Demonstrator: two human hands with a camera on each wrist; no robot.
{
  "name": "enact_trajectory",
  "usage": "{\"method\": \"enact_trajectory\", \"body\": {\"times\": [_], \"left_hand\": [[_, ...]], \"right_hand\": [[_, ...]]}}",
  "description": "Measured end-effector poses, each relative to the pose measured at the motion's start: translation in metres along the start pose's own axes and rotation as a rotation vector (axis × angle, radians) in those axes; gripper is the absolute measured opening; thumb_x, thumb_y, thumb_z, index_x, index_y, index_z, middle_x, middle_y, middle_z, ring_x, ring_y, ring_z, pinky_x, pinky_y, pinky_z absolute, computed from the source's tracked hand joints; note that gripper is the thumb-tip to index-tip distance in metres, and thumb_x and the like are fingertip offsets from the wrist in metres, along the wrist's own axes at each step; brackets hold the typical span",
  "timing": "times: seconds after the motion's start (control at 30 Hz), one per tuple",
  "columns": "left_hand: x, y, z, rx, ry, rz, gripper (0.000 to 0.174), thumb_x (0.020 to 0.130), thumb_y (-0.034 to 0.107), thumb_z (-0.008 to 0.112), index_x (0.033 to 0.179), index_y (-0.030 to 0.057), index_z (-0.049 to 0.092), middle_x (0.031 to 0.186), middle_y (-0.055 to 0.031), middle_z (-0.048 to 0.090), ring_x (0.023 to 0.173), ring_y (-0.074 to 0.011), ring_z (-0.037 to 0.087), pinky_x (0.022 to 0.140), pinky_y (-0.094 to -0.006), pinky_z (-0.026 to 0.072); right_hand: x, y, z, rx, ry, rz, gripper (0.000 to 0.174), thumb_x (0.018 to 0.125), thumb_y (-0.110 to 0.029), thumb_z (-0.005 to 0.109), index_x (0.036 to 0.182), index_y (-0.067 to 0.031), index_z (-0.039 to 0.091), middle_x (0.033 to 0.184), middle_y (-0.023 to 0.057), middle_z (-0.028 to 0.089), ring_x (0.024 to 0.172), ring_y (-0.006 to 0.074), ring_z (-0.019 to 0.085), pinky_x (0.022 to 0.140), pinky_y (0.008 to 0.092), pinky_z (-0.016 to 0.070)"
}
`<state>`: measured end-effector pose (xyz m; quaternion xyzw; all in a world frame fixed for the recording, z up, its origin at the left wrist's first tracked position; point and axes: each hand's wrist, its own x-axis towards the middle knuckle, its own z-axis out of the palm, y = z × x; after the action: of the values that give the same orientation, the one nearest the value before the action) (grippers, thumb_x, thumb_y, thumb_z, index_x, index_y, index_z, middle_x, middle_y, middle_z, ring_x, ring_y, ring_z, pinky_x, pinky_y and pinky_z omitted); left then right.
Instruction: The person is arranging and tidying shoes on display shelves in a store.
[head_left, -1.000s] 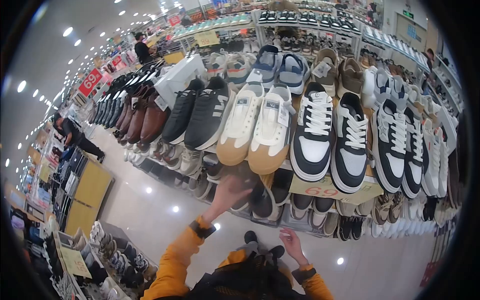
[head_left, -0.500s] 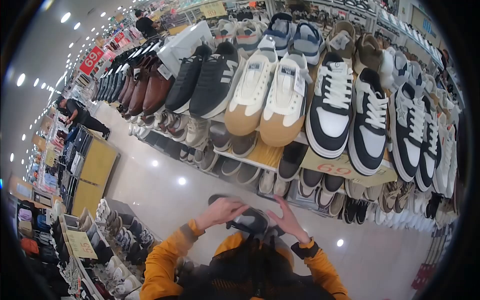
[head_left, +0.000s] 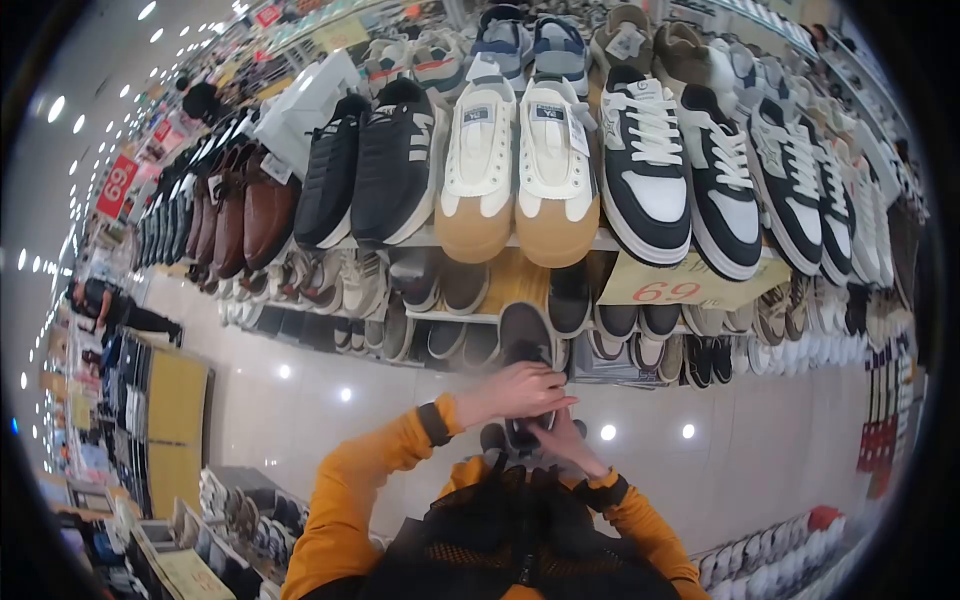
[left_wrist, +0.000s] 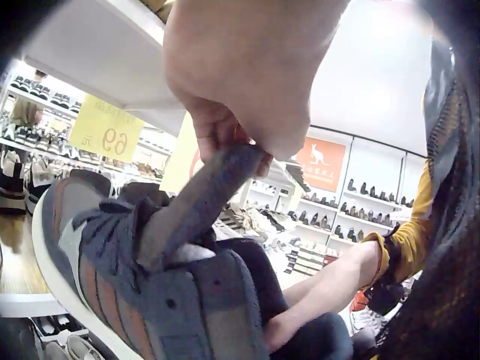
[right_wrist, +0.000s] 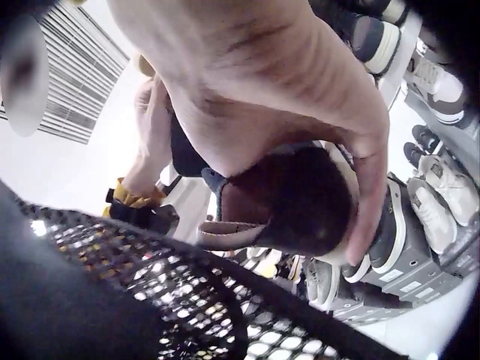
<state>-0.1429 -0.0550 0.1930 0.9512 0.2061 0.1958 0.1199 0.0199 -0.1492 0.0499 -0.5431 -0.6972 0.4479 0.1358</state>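
A dark grey sneaker (head_left: pixel 525 332) is held in front of the body, its toe toward the shelves. In the left wrist view it shows brown side stripes and a pale sole. My left hand (head_left: pixel 515 390) is over its opening and pinches the raised tongue (left_wrist: pixel 202 199) between thumb and fingers. From behind, my right hand (head_left: pixel 568 442) grips the heel, with fingers wrapped along the dark heel (right_wrist: pixel 315 202) in the right wrist view. The inside of the sneaker is partly hidden by the hands.
White sneakers with tan toes (head_left: pixel 475 235) stand on the upper shelf, between black sneakers (head_left: pixel 395 165) and black-and-white ones (head_left: pixel 645 190). A yellow price sign (head_left: pixel 695 282) hangs below. More shoes line the lower shelf (head_left: pixel 515 290). Another person (head_left: pixel 115 308) is at the left.
The left hand has lifted the sneaker off the lower shelf and brought it toward the body. The sneaker now points toward the shelves, and the right hand has come up to its heel.
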Motion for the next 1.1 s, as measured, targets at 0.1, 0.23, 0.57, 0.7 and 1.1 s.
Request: {"method": "enact_trajectory", "body": {"times": [0.1, 0.23, 0.57, 0.7, 1.1], "left_hand": [[0.006, -0.03, -0.018, 0.135, -0.092, 0.061, 0.015, 0.087, 0.02, 0.059, 0.089, 0.0052, 0.059, 0.092, -0.0071, 0.057, 0.085, -0.0236, 0.059, 0.074, -0.0336, 0.0502], [-0.029, -0.021, -0.04, -0.153, 0.103, -0.213, 0.036, 0.091, 0.019, 0.055, 0.126, 0.0099, 0.052, 0.124, -0.0116, 0.052, 0.115, -0.0296, 0.052, 0.093, -0.0378, 0.0459], [-0.208, -0.003, -0.037, -0.392, 0.155, -0.663, 0.025, 0.096, 0.017, 0.049, 0.114, 0.004, 0.059, 0.117, -0.0157, 0.058, 0.109, -0.0358, 0.055, 0.089, -0.0406, 0.0465], [-0.225, 0.0, -0.035, -0.41, 0.188, -0.712, 0.024, 0.096, 0.016, 0.048, 0.113, 0.002, 0.059, 0.115, -0.0171, 0.059, 0.107, -0.0379, 0.056, 0.088, -0.0411, 0.0464], [-0.177, -0.01, 0.02, -0.632, 0.062, -0.71, 0.023, 0.095, 0.014, 0.052, 0.112, 0.0008, 0.06, 0.107, -0.0161, 0.063, 0.102, -0.0302, 0.061, 0.088, -0.0348, 0.0472]], "right_hand": [[0.033, -0.034, -0.004, 0.684, -0.031, 0.256, 0.098, 0.08, -0.04, 0.071, 0.146, 0.0007, 0.011, 0.133, 0.023, 0.041, 0.106, 0.0341, 0.059, 0.084, 0.0381, 0.0525], [0.116, 0.008, 0.037, 0.702, 0.171, -0.032, 0.089, 0.086, -0.026, 0.063, 0.148, -0.0038, 0.003, 0.135, 0.0253, 0.039, 0.093, 0.0278, 0.065, 0.065, 0.0314, 0.0567], [0.222, -0.067, -0.045, 0.791, 0.169, 0.34, 0.073, 0.088, -0.038, 0.056, 0.145, -0.0103, 0.02, 0.131, 0.0222, 0.046, 0.081, 0.0353, 0.066, 0.062, 0.0378, 0.0581], [0.233, -0.052, -0.04, 0.886, 0.185, 0.336, 0.063, 0.089, -0.046, 0.051, 0.14, -0.0153, 0.031, 0.138, 0.0178, 0.041, 0.088, 0.0318, 0.064, 0.077, 0.0371, 0.0542], [0.033, 0.026, 0.02, 1.028, 0.119, 0.381, 0.058, 0.094, -0.034, 0.055, 0.134, 0.0024, 0.037, 0.127, 0.0132, 0.049, 0.102, 0.0285, 0.064, 0.092, 0.0321, 0.048]]}}
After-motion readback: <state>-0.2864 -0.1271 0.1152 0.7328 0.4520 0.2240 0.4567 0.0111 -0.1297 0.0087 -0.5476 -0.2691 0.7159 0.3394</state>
